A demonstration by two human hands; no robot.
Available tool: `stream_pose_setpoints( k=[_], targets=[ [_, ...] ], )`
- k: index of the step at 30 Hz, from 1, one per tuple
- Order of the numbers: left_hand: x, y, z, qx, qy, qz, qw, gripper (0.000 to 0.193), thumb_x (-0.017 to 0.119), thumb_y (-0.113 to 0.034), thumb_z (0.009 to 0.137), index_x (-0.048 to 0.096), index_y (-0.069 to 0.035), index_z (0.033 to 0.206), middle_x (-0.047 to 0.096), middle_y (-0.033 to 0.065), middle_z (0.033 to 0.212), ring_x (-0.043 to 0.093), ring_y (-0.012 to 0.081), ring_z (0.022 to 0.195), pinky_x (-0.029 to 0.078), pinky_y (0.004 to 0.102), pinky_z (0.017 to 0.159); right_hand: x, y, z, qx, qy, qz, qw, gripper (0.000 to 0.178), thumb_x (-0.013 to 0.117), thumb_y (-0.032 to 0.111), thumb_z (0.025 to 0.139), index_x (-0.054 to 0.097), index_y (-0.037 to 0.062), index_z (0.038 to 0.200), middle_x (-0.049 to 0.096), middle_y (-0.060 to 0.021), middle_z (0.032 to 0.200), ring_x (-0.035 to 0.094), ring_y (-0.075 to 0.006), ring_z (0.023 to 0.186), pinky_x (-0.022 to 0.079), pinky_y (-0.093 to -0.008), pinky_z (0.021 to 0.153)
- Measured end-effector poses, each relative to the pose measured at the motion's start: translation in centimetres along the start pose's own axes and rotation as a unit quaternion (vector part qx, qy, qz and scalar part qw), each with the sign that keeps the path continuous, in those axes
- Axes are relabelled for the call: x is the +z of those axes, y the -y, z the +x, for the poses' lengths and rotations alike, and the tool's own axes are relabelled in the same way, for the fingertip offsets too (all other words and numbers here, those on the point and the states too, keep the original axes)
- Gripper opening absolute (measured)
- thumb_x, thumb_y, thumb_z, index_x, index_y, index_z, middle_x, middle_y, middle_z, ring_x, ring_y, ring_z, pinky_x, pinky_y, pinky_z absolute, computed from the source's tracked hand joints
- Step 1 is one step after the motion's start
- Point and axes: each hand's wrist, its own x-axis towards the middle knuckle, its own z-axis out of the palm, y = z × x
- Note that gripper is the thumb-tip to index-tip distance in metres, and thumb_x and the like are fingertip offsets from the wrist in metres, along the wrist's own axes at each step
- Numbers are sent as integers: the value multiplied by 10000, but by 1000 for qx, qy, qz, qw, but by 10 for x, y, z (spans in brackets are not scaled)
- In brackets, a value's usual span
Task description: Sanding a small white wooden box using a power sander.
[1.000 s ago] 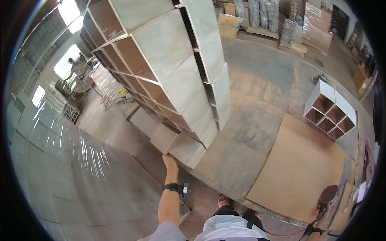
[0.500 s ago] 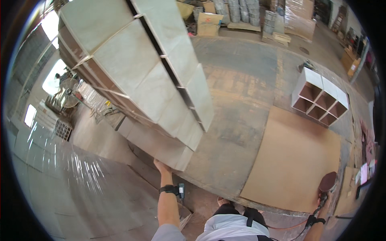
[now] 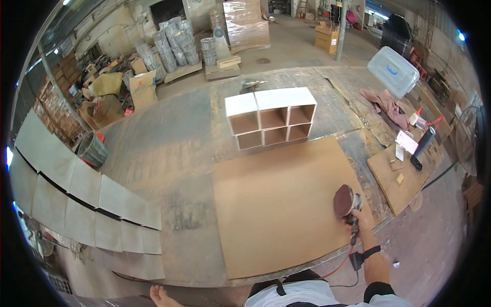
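My right hand (image 3: 362, 222) grips a pneumatic disc sander (image 3: 356, 201), its dark red-brown round pad (image 3: 343, 201) tipped up and turned left, above the right part of a flat brown board (image 3: 279, 204). An orange-red hose runs from the sander back toward my body. My left hand (image 3: 159, 295) shows at the lower edge, empty, with fingers loosely apart. It is just off the table's near edge, below the tall stacks of pale box-like units (image 3: 82, 197). Beyond the board sits a white six-compartment cubby unit (image 3: 271, 118), its brown-lined openings facing me.
On the right, a small wooden board (image 3: 399, 179) carries a phone-like white item, a dark cylinder and wood scraps. Behind it lie a pink cloth (image 3: 386, 106) and a clear lidded plastic box (image 3: 394, 70). A grey bucket (image 3: 93, 149) stands left; stacked metal buckets (image 3: 176, 43) are farther back.
My view has swung right. My left hand has come away from the bottom of the pale stack. The sander, still in my right hand, now shows over the brown board.
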Motion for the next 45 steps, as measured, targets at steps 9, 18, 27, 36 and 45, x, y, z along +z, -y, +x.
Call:
stream_pose_setpoints(
  k=[9, 18, 27, 36, 45],
  targets=[
    [273, -170, -157, 102, 441, 9, 891, 428, 618, -133, 844, 504, 58, 1210, 599, 148, 1097, 577, 209, 1007, 453, 315, 876, -7, -11, 9, -10, 54, -4, 998, 394, 595, 186, 802, 488, 52, 1156, 596, -83, 859, 601, -165, 618, 509, -281, 455],
    [533, -252, -189, 332, 406, 140, 840, 645, 638, -324, 804, 429, 91, 1251, 525, 291, 1211, 499, 381, 1156, 365, 451, 978, -12, 7, 2, 59, 51, -54, 996, 450, 676, 202, 782, 535, 28, 1173, 620, -65, 954, 596, -138, 804, 488, -291, 715],
    [676, -196, -136, 152, 543, -87, 821, 579, 712, -169, 794, 453, 101, 1235, 544, 192, 1234, 522, 280, 1113, 382, 365, 960, -4, 40, -10, 53, 24, -83, 995, 733, 678, 267, 784, 313, 57, 1384, 600, -96, 1007, 612, -154, 796, 506, -282, 654],
    [670, -204, -113, 228, 481, -13, 846, 508, 653, -253, 847, 506, 134, 1142, 583, 245, 1126, 569, 334, 1021, 427, 377, 884, 1, 36, -11, 29, 58, -24, 998, 670, 678, 201, 787, 357, 73, 1362, 616, -68, 902, 602, -118, 707, 507, -253, 581],
    [600, -199, -100, 345, 373, -48, 860, 468, 593, -277, 891, 554, 168, 1031, 646, 235, 928, 631, 297, 815, 495, 375, 722, -9, 38, -7, 35, 95, -51, 994, 697, 683, 250, 782, 338, 45, 1352, 597, -72, 915, 590, -117, 729, 498, -255, 596]
  ],
)
